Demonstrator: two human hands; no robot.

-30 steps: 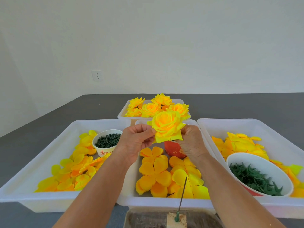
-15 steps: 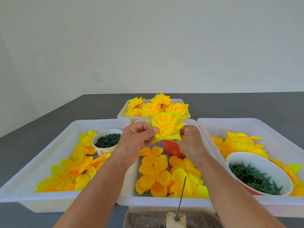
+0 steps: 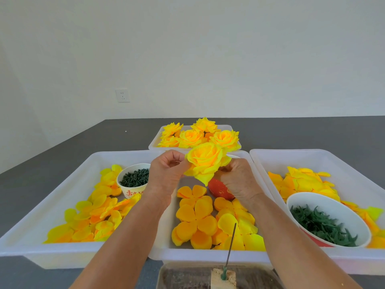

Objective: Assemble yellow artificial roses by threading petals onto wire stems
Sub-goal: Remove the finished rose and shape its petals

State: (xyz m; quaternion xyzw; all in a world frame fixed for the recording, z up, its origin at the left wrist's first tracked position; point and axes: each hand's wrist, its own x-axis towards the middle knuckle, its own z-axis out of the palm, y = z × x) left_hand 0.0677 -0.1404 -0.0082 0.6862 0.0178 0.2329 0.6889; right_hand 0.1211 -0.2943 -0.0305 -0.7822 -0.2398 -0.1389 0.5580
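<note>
A yellow rose (image 3: 205,160) is held up over the middle tray (image 3: 208,255). My left hand (image 3: 166,176) pinches its left petals between thumb and fingers. At the flower's lower right, my right hand (image 3: 239,180) grips the underside with curled fingers; what those fingers hold there is hidden. Loose orange-yellow petal layers (image 3: 198,217) lie in the middle tray below. A thin wire stem (image 3: 231,245) stands upright in a small block (image 3: 223,279) at the near edge.
The left tray (image 3: 27,232) holds yellow petals and a cup of dark green pieces (image 3: 134,177). In the right tray (image 3: 345,159) are petals and a bowl of green calyxes (image 3: 320,224). Finished roses (image 3: 200,133) fill the far tray. A red cup (image 3: 220,189) lies under my right hand.
The rose has turned a little, its lowest petal now hanging down in front. Both hands stay on it in nearly the same place.
</note>
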